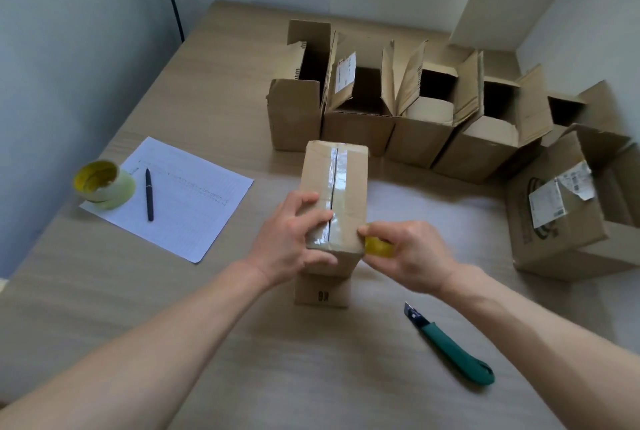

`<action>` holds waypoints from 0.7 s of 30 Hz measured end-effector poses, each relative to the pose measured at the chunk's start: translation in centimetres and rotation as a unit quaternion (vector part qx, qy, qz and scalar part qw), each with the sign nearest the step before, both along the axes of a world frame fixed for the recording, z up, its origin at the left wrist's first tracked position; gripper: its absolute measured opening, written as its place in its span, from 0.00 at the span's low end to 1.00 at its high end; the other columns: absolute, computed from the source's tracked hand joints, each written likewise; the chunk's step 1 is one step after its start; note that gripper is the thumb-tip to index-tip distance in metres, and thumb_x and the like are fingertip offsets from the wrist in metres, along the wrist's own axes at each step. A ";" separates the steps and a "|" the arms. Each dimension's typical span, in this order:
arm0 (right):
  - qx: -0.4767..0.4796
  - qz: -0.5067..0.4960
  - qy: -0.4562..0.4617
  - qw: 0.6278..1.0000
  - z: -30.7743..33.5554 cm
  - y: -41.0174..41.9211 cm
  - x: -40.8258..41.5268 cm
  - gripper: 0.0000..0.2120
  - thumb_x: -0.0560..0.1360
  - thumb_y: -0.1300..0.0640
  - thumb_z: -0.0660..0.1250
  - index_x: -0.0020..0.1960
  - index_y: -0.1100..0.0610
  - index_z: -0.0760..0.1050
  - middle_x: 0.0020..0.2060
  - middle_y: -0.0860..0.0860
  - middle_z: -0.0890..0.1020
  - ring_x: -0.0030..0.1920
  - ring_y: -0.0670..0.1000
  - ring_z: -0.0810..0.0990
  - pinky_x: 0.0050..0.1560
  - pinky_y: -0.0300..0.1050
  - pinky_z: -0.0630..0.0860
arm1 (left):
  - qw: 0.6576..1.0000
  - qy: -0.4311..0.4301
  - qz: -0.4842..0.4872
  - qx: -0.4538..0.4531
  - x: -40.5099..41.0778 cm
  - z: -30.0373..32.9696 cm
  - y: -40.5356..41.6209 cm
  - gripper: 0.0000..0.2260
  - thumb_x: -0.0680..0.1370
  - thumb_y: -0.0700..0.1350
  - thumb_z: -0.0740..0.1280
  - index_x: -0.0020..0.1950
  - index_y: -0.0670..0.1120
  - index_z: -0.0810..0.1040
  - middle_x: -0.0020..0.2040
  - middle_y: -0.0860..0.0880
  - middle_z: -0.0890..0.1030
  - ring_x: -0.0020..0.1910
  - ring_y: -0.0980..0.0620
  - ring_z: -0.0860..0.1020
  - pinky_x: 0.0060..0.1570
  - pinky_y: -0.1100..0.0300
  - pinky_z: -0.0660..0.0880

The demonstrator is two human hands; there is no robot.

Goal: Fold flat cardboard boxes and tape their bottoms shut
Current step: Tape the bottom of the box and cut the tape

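Observation:
A small cardboard box [349,183] stands bottom-up in the middle of the table, with a strip of clear tape [337,166] running along its closed seam. My left hand [294,239] grips the box's near left corner, thumb lying on the tape near the seam. My right hand [412,253] is at the box's near right corner and pinches a yellow tape roll [379,246], mostly hidden by the fingers. The box's lower flaps show beneath my hands.
A green utility knife [453,348] lies at the front right. A second yellow tape roll [104,184] and a black pen [149,194] sit on a sheet of paper [194,208] at the left. Several open folded boxes [415,118] line the back and right.

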State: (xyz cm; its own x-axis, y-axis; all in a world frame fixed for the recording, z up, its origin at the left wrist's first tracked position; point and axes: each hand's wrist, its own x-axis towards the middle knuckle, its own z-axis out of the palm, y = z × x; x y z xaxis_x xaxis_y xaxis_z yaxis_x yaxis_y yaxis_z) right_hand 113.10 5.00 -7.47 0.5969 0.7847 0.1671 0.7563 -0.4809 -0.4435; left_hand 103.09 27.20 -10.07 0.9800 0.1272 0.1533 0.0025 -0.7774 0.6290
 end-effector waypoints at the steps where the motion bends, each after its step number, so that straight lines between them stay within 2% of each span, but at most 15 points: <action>1: 0.014 0.006 0.003 1.000 -0.3 -0.3 -1.3 0.16 0.66 0.52 0.78 0.53 0.49 0.84 0.44 0.49 0.86 0.43 0.55 0.85 0.40 0.46 0.80 | 1.000 -0.014 -0.007 0.004 -1.2 -0.3 0.3 0.33 0.59 0.59 0.80 0.60 0.45 0.81 0.65 0.41 0.72 0.62 0.40 0.75 0.60 0.48 0.75; 4: 0.033 0.010 0.003 0.999 -1.2 -0.5 -4.6 0.16 0.66 0.49 0.74 0.53 0.48 0.82 0.45 0.46 0.85 0.45 0.51 0.84 0.40 0.42 0.79 | 0.999 -0.051 -0.019 0.005 -4.3 -0.9 0.5 0.33 0.62 0.66 0.74 0.59 0.46 0.82 0.63 0.41 0.73 0.61 0.42 0.75 0.62 0.51 0.72; 6: 0.029 0.002 0.000 1.000 -1.6 -0.4 -5.3 0.17 0.65 0.48 0.74 0.53 0.49 0.81 0.45 0.47 0.85 0.45 0.53 0.83 0.38 0.43 0.78 | 0.999 -0.047 -0.020 -0.012 -4.6 -1.1 0.4 0.33 0.63 0.65 0.73 0.59 0.45 0.82 0.63 0.39 0.72 0.62 0.39 0.73 0.64 0.48 0.71; 8: 0.003 -0.006 0.038 0.999 -1.2 -0.4 -5.0 0.19 0.66 0.48 0.76 0.55 0.49 0.80 0.45 0.47 0.85 0.44 0.55 0.83 0.39 0.43 0.76 | 0.999 -0.026 -0.021 -0.017 -4.5 -0.8 0.3 0.33 0.62 0.64 0.75 0.58 0.44 0.82 0.63 0.39 0.71 0.62 0.37 0.72 0.64 0.44 0.71; 10: -0.060 -0.013 0.095 0.994 -0.4 -0.6 -4.4 0.24 0.67 0.42 0.76 0.60 0.44 0.76 0.41 0.45 0.82 0.42 0.53 0.81 0.40 0.42 0.71 | 0.997 0.000 -0.032 0.070 -4.3 -0.1 0.4 0.32 0.62 0.65 0.75 0.59 0.47 0.81 0.64 0.42 0.72 0.63 0.38 0.70 0.63 0.42 0.70; 12: -0.113 -0.018 0.177 0.977 0.3 -0.8 -3.9 0.31 0.66 0.39 0.76 0.66 0.38 0.69 0.41 0.41 0.79 0.41 0.48 0.78 0.43 0.42 0.72 | 0.976 0.018 -0.048 0.211 -4.0 1.3 0.3 0.33 0.63 0.72 0.68 0.58 0.51 0.79 0.63 0.48 0.72 0.65 0.41 0.68 0.61 0.43 0.67; 15: -0.108 -0.025 0.319 0.941 0.9 -1.4 -3.6 0.40 0.68 0.50 0.76 0.71 0.34 0.59 0.43 0.44 0.83 0.42 0.45 0.80 0.48 0.41 0.76 | 0.944 0.036 -0.078 0.319 -2.3 4.2 -1.2 0.37 0.62 0.78 0.57 0.52 0.48 0.75 0.58 0.51 0.74 0.60 0.45 0.69 0.51 0.49 0.68; 16: -0.101 -0.030 0.346 0.932 1.0 -1.8 -3.5 0.41 0.68 0.54 0.75 0.73 0.35 0.57 0.43 0.44 0.83 0.41 0.44 0.80 0.45 0.39 0.76 | 0.941 0.054 -0.097 0.320 -1.6 4.9 -1.7 0.37 0.62 0.77 0.58 0.53 0.48 0.74 0.59 0.50 0.72 0.58 0.46 0.69 0.50 0.51 0.70; 18: -0.077 -0.042 0.391 0.916 0.9 -2.6 -3.4 0.42 0.69 0.59 0.73 0.74 0.37 0.57 0.42 0.47 0.83 0.37 0.43 0.79 0.39 0.33 0.73 | 0.944 0.099 -0.157 0.273 -0.4 5.3 -2.4 0.36 0.64 0.70 0.69 0.61 0.48 0.68 0.65 0.51 0.65 0.60 0.45 0.69 0.52 0.50 0.74; 21: -0.051 -0.056 0.459 0.885 1.0 -3.6 -3.7 0.39 0.70 0.62 0.73 0.74 0.40 0.61 0.46 0.56 0.83 0.41 0.49 0.80 0.45 0.35 0.76 | 0.925 0.178 -0.244 0.231 1.3 5.5 -2.4 0.47 0.64 0.57 0.79 0.75 0.53 0.55 0.73 0.54 0.57 0.68 0.47 0.67 0.62 0.49 0.72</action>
